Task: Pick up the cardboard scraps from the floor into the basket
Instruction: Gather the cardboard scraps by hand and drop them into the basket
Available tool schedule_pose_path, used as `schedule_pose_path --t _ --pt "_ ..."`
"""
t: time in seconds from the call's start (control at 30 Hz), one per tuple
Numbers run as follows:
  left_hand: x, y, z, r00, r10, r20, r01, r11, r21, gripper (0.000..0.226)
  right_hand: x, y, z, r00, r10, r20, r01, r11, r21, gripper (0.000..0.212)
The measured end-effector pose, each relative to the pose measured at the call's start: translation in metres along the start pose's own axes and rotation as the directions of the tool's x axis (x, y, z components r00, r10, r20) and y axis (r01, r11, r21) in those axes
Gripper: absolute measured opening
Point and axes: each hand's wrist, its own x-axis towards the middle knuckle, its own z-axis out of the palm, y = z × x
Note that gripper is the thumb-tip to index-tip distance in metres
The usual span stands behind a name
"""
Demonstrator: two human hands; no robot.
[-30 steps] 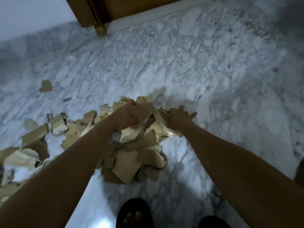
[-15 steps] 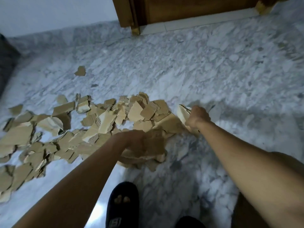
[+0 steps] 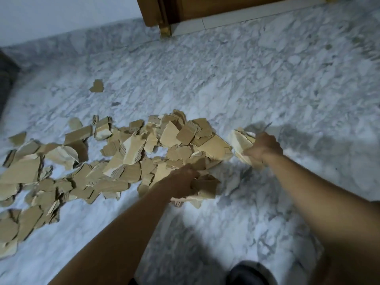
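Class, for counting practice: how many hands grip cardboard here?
2. Left hand grips scraps at the near edge of the pile; right hand grips scraps at its right end.

The grey-white marble floor (image 3: 257, 83) carries a wide, loose heap of torn cardboard scraps (image 3: 131, 155), with the pieces overlapping. A single scrap (image 3: 97, 86) lies flat well beyond the heap, and a small fragment (image 3: 115, 104) lies between the two. A wooden door frame (image 3: 164, 29) stands far beyond the heap. A dark shoe (image 3: 249, 272) rests on its near side.
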Motion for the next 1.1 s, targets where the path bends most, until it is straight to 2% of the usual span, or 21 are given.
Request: schedule_pose_path --t 0.07,0.17,0.2,0.27,0.33,0.4,0.43,0.5,0.63,0.7,0.8,0.83,0.93,1.0,1.1 --pt "-0.002 -0.004 -0.018 0.998 0.014 0.061 -0.001 0.978 -0.211 0.026 0.001 -0.014 -0.018 0.992 -0.086 0.093 0.074 0.989 0.125 0.077" --pt "-0.005 -0.019 -0.054 0.991 0.008 0.135 0.034 0.952 -0.305 0.014 -0.012 -0.044 -0.026 0.964 -0.192 0.185 0.168 0.976 0.137 0.061" --pt "-0.006 -0.028 -0.065 0.99 -0.008 0.14 0.053 0.947 -0.317 0.017 -0.017 -0.055 -0.022 0.958 -0.213 0.193 0.191 0.974 0.124 0.058" --pt "-0.011 -0.049 -0.081 0.985 -0.077 0.152 0.121 0.945 -0.303 0.037 -0.021 -0.074 -0.007 0.949 -0.223 0.223 0.212 0.974 0.072 0.06" --pt "-0.022 -0.076 -0.089 0.977 -0.157 0.147 0.193 0.94 -0.281 0.056 -0.025 -0.09 0.016 0.922 -0.236 0.307 0.243 0.97 0.017 0.061" --pt "-0.034 -0.1 -0.086 0.973 -0.194 0.125 0.223 0.93 -0.294 0.063 -0.029 -0.102 0.048 0.885 -0.264 0.383 0.315 0.946 -0.077 0.052" --pt "-0.041 -0.109 -0.083 0.974 -0.198 0.106 0.22 0.937 -0.271 0.056 -0.033 -0.106 0.064 0.882 -0.274 0.384 0.348 0.928 -0.136 0.044" --pt "-0.054 -0.12 -0.076 0.977 -0.208 0.044 0.212 0.954 -0.213 0.029 -0.04 -0.11 0.091 0.901 -0.292 0.322 0.367 0.908 -0.204 0.032" --pt "-0.068 -0.141 -0.061 0.964 -0.266 -0.019 0.243 0.906 -0.347 0.026 -0.055 -0.115 0.1 0.904 -0.376 0.202 0.42 0.868 -0.266 0.052" --pt "-0.07 -0.149 -0.06 0.961 -0.276 0.006 0.26 0.9 -0.351 0.016 -0.06 -0.115 0.095 0.891 -0.393 0.226 0.44 0.871 -0.218 0.06" --pt "-0.069 -0.146 -0.067 0.973 -0.223 0.055 0.229 0.921 -0.314 0.024 -0.058 -0.114 0.077 0.877 -0.372 0.305 0.395 0.919 -0.016 0.071" --pt "-0.068 -0.141 -0.07 0.978 -0.192 0.078 0.206 0.936 -0.284 0.026 -0.055 -0.112 0.066 0.892 -0.354 0.282 0.36 0.932 0.031 0.077" --pt "-0.056 -0.113 -0.076 0.981 -0.118 0.154 0.142 0.977 -0.159 0.01 -0.039 -0.098 0.031 0.96 -0.238 0.148 0.229 0.97 0.075 0.099" --pt "-0.043 -0.091 -0.071 0.982 -0.069 0.178 0.092 0.988 -0.123 0.011 -0.035 -0.086 0.012 0.983 -0.155 0.1 0.154 0.988 0.021 0.093" --pt "-0.022 -0.053 -0.055 0.982 -0.011 0.188 0.028 0.996 -0.088 0.022 -0.035 -0.058 0.015 0.996 -0.064 0.058 0.072 0.985 -0.159 0.068"
